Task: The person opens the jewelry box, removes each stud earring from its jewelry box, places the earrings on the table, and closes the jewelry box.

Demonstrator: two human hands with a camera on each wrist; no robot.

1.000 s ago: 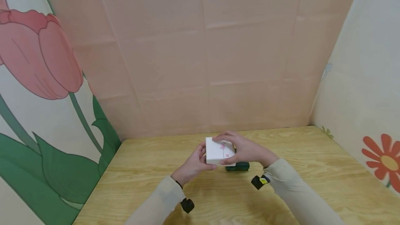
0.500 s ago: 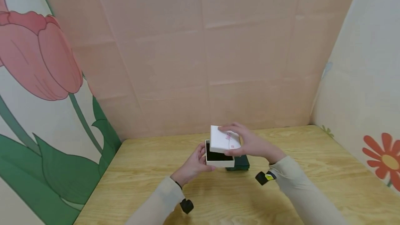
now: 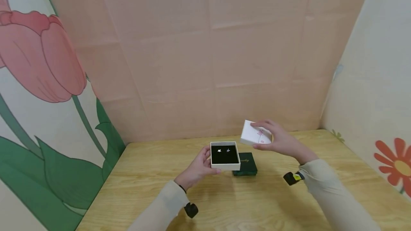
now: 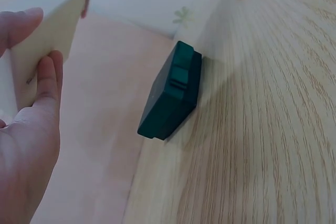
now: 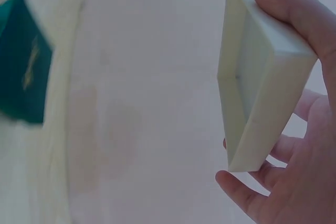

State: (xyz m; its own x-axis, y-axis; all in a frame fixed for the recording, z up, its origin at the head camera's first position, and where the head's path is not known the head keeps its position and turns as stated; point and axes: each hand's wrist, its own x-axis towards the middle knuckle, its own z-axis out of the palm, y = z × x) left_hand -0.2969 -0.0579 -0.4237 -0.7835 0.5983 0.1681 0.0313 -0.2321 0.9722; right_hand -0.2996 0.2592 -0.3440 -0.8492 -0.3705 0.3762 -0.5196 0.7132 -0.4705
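My left hand [image 3: 198, 167] grips the white base of a small jewelry box [image 3: 225, 167] from its left side, above the table. On the box's black lining lie two small star-shaped earrings [image 3: 223, 150], side by side. To the right and higher, my right hand [image 3: 284, 141] pinches the box lid [image 3: 253, 133] between thumb and fingers. The lid is white with a pink flower printed on it, and its hollow inside [image 5: 252, 72] shows in the right wrist view. From the left wrist, the box base [image 4: 44, 40] shows its outer side and underside.
A dark green box [image 3: 246, 164] with gold lettering rests on the wooden table [image 3: 154, 181], partly behind the white base. A pink cloth wall [image 3: 208, 63] stands at the table's back edge. Patterned walls flank the left and right sides.
My right hand has lifted the lid off the base and carried it up and to the right. The black lining and earrings now show. My left hand stays nearly still.
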